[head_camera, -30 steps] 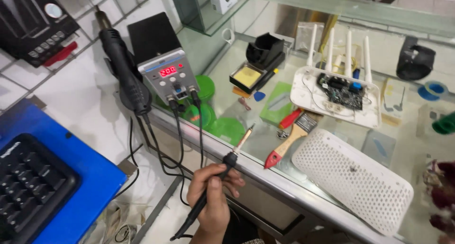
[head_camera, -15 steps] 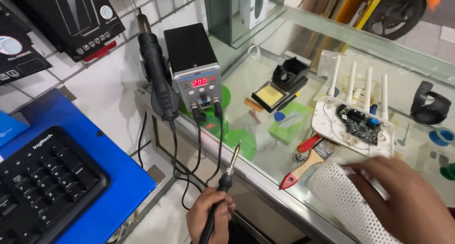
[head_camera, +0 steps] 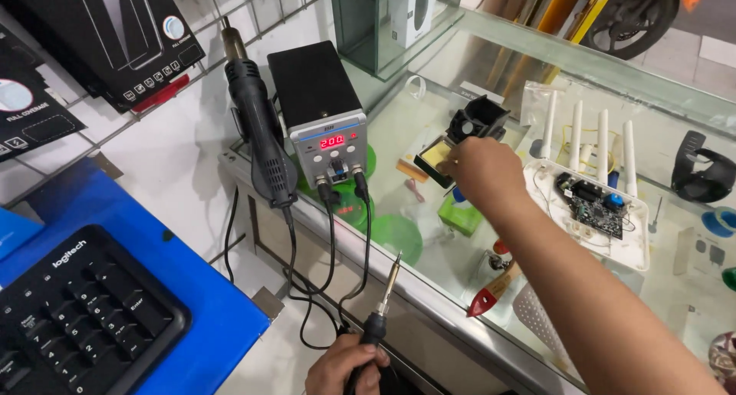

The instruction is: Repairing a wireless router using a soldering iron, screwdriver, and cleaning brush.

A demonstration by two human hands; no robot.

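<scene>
The soldering iron (head_camera: 383,299) is gripped by the closed left hand (head_camera: 345,364) at 6 o'clock, tip up. The right hand (head_camera: 479,172), fingers curled, is placed on the iron stand (head_camera: 460,138) at 12 o'clock; whether anything is pinched cannot be told. Tip cleaning seems in hand; the tip must be brought to the stand.

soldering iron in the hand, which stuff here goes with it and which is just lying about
In use:
left hand holding soldering iron
right hand at the iron stand
soldering station
opened router

Lying about:
keyboard
brush
hot-air wand
</scene>
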